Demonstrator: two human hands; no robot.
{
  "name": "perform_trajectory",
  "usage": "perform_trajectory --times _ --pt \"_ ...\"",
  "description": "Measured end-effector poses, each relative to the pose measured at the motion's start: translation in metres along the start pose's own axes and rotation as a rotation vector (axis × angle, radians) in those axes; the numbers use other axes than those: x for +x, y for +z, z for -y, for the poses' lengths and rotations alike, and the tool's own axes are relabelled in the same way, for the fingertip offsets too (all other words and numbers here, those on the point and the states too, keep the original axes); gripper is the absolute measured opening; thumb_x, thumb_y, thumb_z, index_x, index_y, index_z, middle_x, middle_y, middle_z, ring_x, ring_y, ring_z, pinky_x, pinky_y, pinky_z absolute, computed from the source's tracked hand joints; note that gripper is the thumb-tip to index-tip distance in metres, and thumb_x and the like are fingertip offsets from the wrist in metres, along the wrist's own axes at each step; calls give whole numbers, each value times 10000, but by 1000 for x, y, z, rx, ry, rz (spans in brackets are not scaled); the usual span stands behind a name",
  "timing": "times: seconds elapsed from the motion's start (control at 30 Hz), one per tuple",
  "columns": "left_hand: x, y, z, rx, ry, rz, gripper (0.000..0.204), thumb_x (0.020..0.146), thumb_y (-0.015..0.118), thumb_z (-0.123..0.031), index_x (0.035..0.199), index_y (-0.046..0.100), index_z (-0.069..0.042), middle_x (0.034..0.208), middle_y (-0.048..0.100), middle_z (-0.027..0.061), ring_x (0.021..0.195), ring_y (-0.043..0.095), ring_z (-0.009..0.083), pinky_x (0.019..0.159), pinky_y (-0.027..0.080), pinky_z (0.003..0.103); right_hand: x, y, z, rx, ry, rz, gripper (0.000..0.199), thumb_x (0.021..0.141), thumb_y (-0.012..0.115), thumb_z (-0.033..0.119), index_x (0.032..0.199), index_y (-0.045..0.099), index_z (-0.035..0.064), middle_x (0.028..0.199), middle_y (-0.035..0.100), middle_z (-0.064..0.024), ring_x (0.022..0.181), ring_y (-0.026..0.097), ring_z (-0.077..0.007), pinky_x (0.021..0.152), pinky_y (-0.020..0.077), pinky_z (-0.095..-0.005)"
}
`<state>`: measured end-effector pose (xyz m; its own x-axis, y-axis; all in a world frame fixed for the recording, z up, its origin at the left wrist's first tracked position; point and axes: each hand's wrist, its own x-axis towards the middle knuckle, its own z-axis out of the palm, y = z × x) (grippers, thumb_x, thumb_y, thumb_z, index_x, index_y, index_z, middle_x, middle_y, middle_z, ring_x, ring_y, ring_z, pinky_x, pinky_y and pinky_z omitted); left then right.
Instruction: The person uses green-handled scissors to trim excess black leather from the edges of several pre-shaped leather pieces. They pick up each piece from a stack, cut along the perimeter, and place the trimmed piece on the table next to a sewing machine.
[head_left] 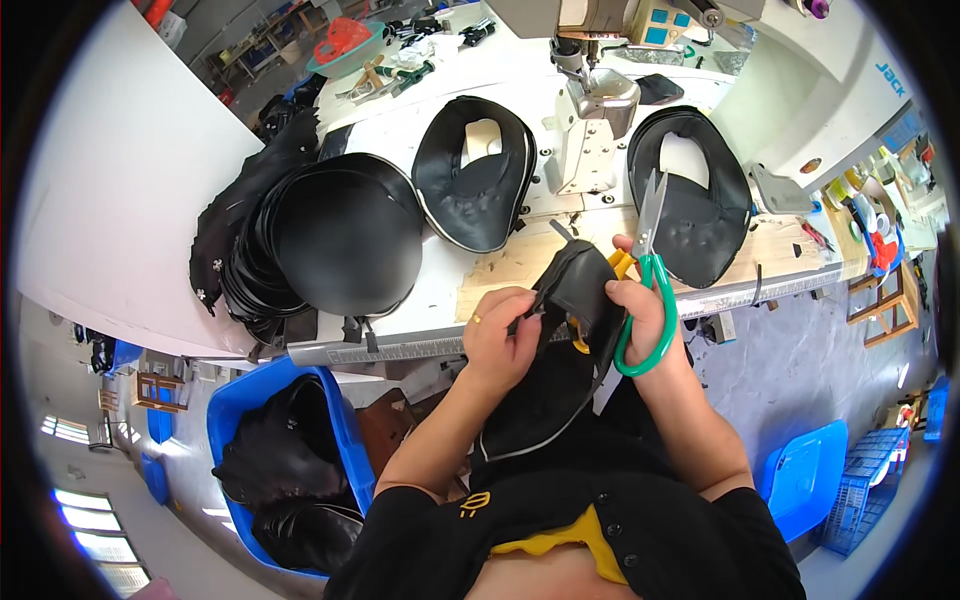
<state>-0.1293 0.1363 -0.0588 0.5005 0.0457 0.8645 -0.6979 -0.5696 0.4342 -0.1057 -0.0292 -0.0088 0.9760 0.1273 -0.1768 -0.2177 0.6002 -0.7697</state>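
Above the table's near edge I hold a black leather-like piece (588, 285), folded and curved, with a pale-edged lower part hanging over my lap. My left hand (502, 335) is closed in a pinch on its left edge. My right hand (648, 312) grips scissors (655, 268) with green handles, blades pointing up and away from me, and also steadies the piece's right side. A yellow part (621, 263) shows by the right fingertips; its kind is unclear. Two similar black shaped pieces with oval openings lie beyond, one at left (482, 205) and one at right (700, 225).
A sewing machine (590, 130) stands at the back centre. Stacked round black pieces (345, 235) lie on the left. Below them a blue bin (340, 410) holds black material. A blue tub (808, 480) sits on the floor at right. A metal ruler (410, 350) runs along the near edge.
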Motion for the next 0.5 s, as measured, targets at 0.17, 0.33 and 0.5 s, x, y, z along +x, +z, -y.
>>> perform_trajectory --times 0.17,0.33,0.5 --pt "17 -26 -14 25 68 42 323 653 604 108 958 630 5 881 607 138 731 601 249 647 498 299 0 1 -12 -177 5 93 493 739 507 -31 1225 457 35 865 452 -21 771 438 -88 722 386 -226" --pt "31 -53 -14 110 163 147 394 600 627 85 977 660 -26 856 568 80 707 575 229 600 470 307 10 19 -10 -484 -306 136 513 750 544 -114 1224 456 59 802 437 6 726 426 -63 629 388 -206" --pt "38 -51 -8 215 119 315 309 613 696 32 911 645 -34 845 562 66 689 570 229 575 455 324 14 10 -21 -700 -655 177 511 781 572 -112 1239 412 47 760 438 -2 631 432 -59 543 384 -198"
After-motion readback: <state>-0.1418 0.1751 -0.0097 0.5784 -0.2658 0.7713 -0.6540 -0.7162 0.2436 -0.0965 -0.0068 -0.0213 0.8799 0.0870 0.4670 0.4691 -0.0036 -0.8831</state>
